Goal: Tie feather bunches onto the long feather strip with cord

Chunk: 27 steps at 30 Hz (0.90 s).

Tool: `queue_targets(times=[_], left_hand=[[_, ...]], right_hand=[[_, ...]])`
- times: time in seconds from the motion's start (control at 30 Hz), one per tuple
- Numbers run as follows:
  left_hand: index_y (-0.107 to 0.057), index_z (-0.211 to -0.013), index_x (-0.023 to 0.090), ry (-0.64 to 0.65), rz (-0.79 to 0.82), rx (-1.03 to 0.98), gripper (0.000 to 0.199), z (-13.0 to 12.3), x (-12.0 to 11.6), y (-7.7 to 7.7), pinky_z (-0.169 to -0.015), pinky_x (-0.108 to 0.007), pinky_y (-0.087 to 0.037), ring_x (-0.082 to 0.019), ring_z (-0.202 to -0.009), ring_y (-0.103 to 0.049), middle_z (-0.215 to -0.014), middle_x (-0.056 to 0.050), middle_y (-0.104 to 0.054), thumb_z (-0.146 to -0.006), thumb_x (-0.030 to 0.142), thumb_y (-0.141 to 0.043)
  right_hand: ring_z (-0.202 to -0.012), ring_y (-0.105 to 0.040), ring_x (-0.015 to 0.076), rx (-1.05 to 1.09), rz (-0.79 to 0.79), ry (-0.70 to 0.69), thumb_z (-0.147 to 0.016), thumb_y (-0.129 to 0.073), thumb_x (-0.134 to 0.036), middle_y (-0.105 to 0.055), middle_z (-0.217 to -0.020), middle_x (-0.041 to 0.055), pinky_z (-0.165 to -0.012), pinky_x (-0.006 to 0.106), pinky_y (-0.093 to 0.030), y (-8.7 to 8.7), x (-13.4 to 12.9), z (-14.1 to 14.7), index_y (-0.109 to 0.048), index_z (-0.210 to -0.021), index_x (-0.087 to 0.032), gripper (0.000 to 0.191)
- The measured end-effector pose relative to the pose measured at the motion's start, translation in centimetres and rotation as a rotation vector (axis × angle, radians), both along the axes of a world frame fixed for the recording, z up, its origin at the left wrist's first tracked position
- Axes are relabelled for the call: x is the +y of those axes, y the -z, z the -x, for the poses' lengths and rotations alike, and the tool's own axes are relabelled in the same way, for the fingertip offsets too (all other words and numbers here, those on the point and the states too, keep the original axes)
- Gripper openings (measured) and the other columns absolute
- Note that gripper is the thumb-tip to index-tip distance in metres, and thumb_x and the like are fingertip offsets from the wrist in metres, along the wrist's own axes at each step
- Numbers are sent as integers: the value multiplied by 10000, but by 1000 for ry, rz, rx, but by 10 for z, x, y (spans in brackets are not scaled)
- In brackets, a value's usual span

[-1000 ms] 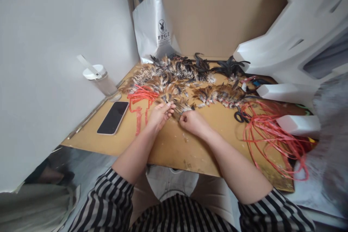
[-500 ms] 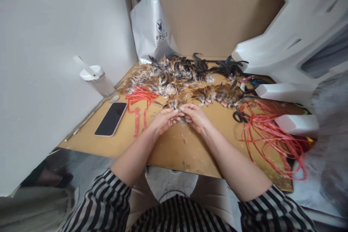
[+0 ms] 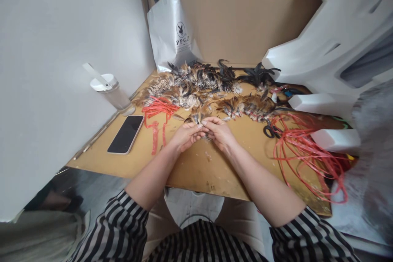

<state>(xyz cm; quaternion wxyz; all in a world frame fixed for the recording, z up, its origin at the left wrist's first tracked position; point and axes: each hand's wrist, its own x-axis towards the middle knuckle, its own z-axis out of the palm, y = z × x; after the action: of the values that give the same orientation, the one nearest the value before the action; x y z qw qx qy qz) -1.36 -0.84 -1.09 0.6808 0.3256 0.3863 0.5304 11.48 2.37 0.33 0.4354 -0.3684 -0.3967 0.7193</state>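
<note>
My left hand (image 3: 188,135) and my right hand (image 3: 217,131) meet over the middle of the tan table (image 3: 199,172), fingertips pinched together. Between them they hold a small bunch of brown and dark feathers (image 3: 199,114), whose tips fan out away from me. Its lower end is mostly hidden by my fingers. Beyond lie heaps of brown and black feathers (image 3: 199,77), and a row of feather bunches (image 3: 248,106) sits to the right. Short red strips (image 3: 161,107) lie left of my hands, some resting against the feather heap.
A phone (image 3: 125,135) and a lidded cup with a straw (image 3: 115,92) are at the left. A silver bag (image 3: 172,32) stands behind. Black-handled scissors (image 3: 270,132), long red strips (image 3: 307,151) and white foam pieces (image 3: 336,140) are at the right.
My hands have barely shifted, with small finger movements around the held feathers. Nothing else has visibly moved.
</note>
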Motion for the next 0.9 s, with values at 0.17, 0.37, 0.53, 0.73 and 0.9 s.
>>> queue_targets(times=[0.17,0.37,0.53,0.73,0.9], left_hand=[[-641,-744,76,-48,-63,112,181,-1,-2,-4,-463,-119,-395,-34,-495,-540,-668,-56,-653,-692,249,-645],[-624,-756,91,-188,-80,117,200,4,-1,-7,-443,-125,-378,-29,-483,-513,-683,-39,-643,-661,261,-667],[-625,-776,90,-248,-61,81,226,8,1,-8,-436,-125,-372,-27,-481,-505,-681,-34,-637,-635,255,-687],[-629,-789,93,-261,-48,75,242,8,2,-7,-441,-125,-378,-29,-486,-507,-679,-35,-637,-624,257,-694],[-631,-784,88,-264,-43,68,246,8,2,-7,-437,-124,-380,-30,-486,-510,-685,-38,-640,-620,259,-699]], right_hand=[[-373,-384,45,-65,-58,-3,-535,-710,-317,-530,-473,-50,-374,174,-247,-2,0,0,-582,-689,-159,255],[-548,-502,97,-476,-474,-14,-622,-625,-280,-614,-641,14,-553,223,-383,-5,9,-16,-625,-691,-142,154],[-626,-511,120,-947,-943,-175,-681,-531,-191,-612,-720,29,-601,225,-366,-9,8,-29,-649,-710,-174,123],[-665,-527,143,-1260,-1084,-259,-679,-498,-158,-608,-767,53,-602,231,-350,-11,1,-26,-642,-723,-184,153],[-575,-504,116,-1133,-915,-189,-658,-485,-153,-593,-634,32,-550,216,-344,-9,6,-27,-610,-627,-165,130]])
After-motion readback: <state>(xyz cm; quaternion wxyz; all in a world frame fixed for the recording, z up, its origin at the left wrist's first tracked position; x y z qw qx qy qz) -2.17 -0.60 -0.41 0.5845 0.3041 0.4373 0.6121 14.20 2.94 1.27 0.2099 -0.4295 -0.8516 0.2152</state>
